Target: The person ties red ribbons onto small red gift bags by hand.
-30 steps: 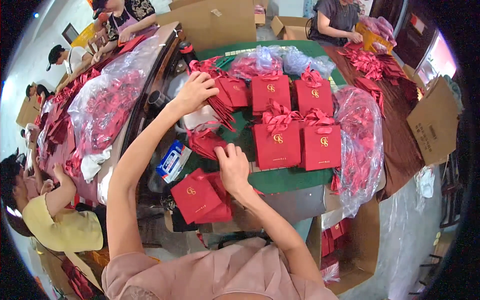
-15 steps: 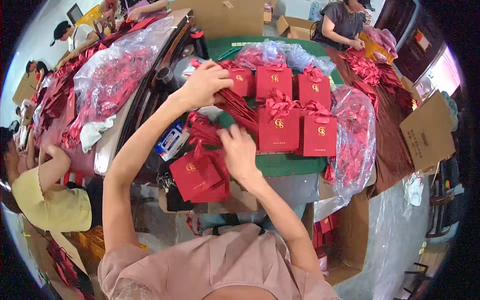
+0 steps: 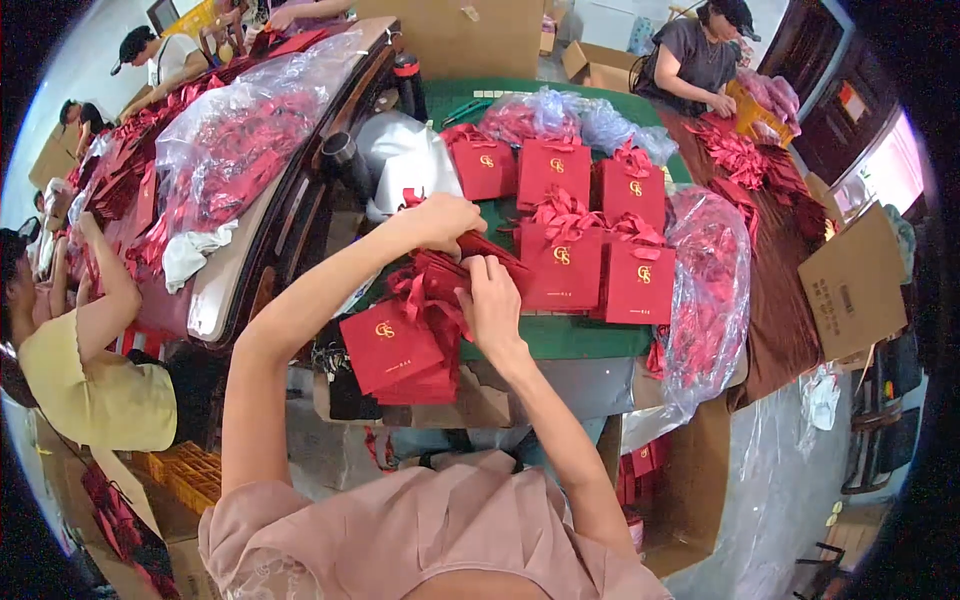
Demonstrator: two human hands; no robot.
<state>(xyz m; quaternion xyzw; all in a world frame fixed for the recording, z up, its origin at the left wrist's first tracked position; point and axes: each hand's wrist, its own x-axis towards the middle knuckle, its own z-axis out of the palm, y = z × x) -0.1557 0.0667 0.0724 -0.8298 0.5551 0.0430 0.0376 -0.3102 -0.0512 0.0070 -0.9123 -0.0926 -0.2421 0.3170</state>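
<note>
My left hand reaches over from the left, its fingers closed on the top of a small bunch of red paper gift bags. Just below it, my right hand has its fingers bent against the same bunch; its fingertips are partly hidden. Under and left of my hands lies a loose pile of red gift bags with red ribbon bows. Several stacks of matching bags, with gold lettering and ribbons, lie to the right on the green mat.
Clear plastic sacks of red ribboned pieces lie at the mat's right side. A white plastic bag and dark bottles stand at the back left. An open carton sits below the table edge. Other people work at neighbouring tables.
My left hand has come down and right with the bunch of bags, and my right hand has moved in beside it. The view has shifted slightly, uncovering the white plastic bag.
</note>
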